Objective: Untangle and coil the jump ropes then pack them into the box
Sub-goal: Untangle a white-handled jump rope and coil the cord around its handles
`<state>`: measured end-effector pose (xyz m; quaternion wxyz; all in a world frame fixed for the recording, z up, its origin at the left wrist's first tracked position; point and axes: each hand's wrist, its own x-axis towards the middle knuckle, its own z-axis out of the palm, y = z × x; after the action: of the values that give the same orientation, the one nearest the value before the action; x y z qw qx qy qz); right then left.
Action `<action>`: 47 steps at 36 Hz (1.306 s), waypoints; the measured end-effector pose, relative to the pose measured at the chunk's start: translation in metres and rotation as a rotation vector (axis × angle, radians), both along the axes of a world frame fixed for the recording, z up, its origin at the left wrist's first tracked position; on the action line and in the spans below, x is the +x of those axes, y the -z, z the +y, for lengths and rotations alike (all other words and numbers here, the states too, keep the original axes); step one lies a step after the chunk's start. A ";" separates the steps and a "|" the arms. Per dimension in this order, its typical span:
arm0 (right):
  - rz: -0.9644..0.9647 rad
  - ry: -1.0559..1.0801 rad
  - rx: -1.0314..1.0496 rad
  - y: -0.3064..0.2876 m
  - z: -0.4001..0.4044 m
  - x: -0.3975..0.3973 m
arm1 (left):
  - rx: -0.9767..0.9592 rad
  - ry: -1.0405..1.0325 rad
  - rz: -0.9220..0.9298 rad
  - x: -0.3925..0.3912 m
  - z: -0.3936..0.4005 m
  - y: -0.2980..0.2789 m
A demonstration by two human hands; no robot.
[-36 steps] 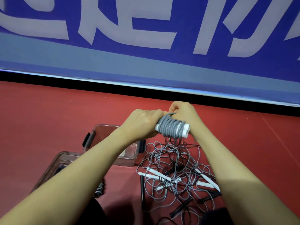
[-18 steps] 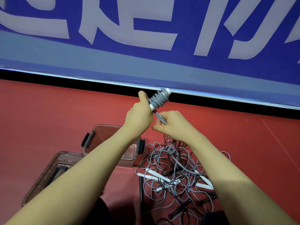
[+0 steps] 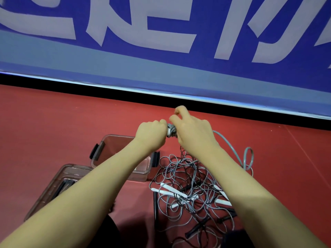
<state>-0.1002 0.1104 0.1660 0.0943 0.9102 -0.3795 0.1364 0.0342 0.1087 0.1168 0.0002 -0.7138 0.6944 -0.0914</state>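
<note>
The light here is even and fairly bright, coming from overhead, so the red floor [image 3: 53,122] shows only soft shadows, the darkest pooled at the bottom edge between the forearms. The wide lens bends the blue banner [image 3: 161,68] and its pale lower rim into a slanting curve. The right hand [image 3: 193,133] is smeared with motion blur at the fingertips, and a loose grey rope loop [image 3: 248,158] beside it looks soft.

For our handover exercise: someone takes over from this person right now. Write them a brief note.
Left hand grips the grey coiled rope bundle. Right hand is at the bundle with a grey rope tail trailing behind; its grip is hidden.
Box stands open on the floor, lid beside it.
Done: one rope nearly wound.
Left: finish it, pack it, then untangle the pile.
</note>
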 end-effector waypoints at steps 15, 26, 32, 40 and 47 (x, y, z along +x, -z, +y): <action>-0.280 0.198 0.368 0.004 -0.018 -0.012 | -0.236 0.367 -0.063 0.026 0.008 -0.011; -0.286 0.260 0.461 0.009 -0.031 -0.019 | -0.690 0.702 -0.019 0.022 0.010 -0.013; -0.305 0.246 0.572 0.005 -0.025 -0.025 | -0.620 0.435 0.416 0.013 0.016 -0.028; -0.255 0.241 0.525 0.009 -0.026 -0.013 | -0.387 -0.075 0.426 0.007 0.009 -0.031; -0.241 0.120 0.694 0.014 -0.021 -0.001 | -0.313 -0.187 0.427 0.009 0.006 -0.023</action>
<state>-0.1013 0.0893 0.1523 -0.2577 0.8415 -0.4641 0.1001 0.0432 0.1146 0.1395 -0.2479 -0.7692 0.5872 -0.0445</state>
